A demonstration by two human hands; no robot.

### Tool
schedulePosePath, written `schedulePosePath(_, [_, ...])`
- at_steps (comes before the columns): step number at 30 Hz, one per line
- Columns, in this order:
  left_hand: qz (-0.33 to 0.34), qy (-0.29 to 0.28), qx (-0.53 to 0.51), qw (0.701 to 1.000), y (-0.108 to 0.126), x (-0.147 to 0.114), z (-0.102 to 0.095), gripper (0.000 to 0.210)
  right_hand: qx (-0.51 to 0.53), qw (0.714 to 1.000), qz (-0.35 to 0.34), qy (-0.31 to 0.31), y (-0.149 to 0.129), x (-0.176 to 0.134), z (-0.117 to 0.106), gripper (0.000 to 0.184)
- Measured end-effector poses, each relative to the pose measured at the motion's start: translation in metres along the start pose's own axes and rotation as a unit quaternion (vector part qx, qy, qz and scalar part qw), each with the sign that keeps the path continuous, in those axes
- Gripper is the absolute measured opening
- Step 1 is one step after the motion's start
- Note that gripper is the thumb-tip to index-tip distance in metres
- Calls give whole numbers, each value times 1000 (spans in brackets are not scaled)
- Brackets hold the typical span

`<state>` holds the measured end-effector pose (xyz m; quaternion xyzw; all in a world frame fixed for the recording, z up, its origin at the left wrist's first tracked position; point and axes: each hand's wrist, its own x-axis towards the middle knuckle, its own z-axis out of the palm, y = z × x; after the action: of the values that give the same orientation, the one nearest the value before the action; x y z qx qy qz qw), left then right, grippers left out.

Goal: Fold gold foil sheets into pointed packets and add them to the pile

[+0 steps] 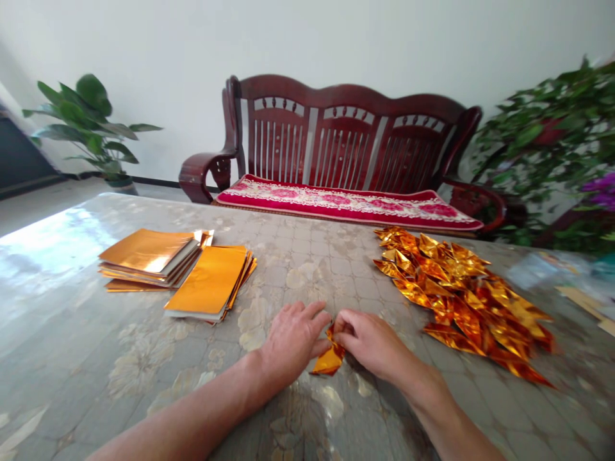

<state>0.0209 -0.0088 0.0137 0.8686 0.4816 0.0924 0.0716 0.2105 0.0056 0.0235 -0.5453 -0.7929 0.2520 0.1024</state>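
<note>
A small folded piece of gold foil paper (pixel 331 360) is between my two hands, low over the table and partly hidden by my fingers. My left hand (pixel 295 330) steadies it from the left, thumb and fingers around its near and far sides. From the right, my right hand (pixel 368 336) pinches the same piece between curled fingers and thumb. To the left lie two stacks of flat gold sheets, a nearer stack (pixel 209 278) and a farther stack (pixel 147 251). On the right is a heap of folded gold foil pieces (pixel 461 298) with pointed ends.
A patterned, glossy cover lies over the table (pixel 283 256). Clear plastic packaging (pixel 548 272) and a flat tan strip (pixel 583 302) sit at the right edge. Beyond the table stands a dark wooden bench (pixel 346 141) with a red patterned cushion (pixel 336 200), between potted plants.
</note>
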Motion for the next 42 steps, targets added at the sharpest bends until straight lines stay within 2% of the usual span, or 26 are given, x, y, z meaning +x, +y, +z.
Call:
schedulePosePath(5, [1,-1,13,1000,1,0,-1,26,-12,1000,-17,9,-1,0,-2,4])
schedulePosePath(10, [-2,3,14,1000,2,-2,-3,28,11,998,-26,47,5,4,0,15])
schedulePosePath(15, [-6,5,14,1000,0,-2,-3,31,35,995,-91,3,13,7,-4,17])
schedulePosePath(19, [-6,8,19,1000,0,-1,-3,31,5,990,-140,-28,10,3,-13,19])
schedulePosePath(25, [-6,4,21,1000,0,-1,-3,31,-61,982,-174,-48,2,-2,-20,24])
schedulePosePath(31, [4,7,13,1000,-4,-1,-1,31,-67,976,-203,-50,8,1,-16,29])
schedulePosePath(37, [21,12,-75,997,-17,1,4,28,-50,974,-219,-25,11,5,-7,27])
schedulePosePath(40, [28,5,-171,985,-30,0,-11,33,-31,979,-201,-15,11,7,-3,23])
schedulePosePath(42, [17,-33,-213,976,-40,-3,-31,33,-11,981,-195,-12,11,8,-2,21])
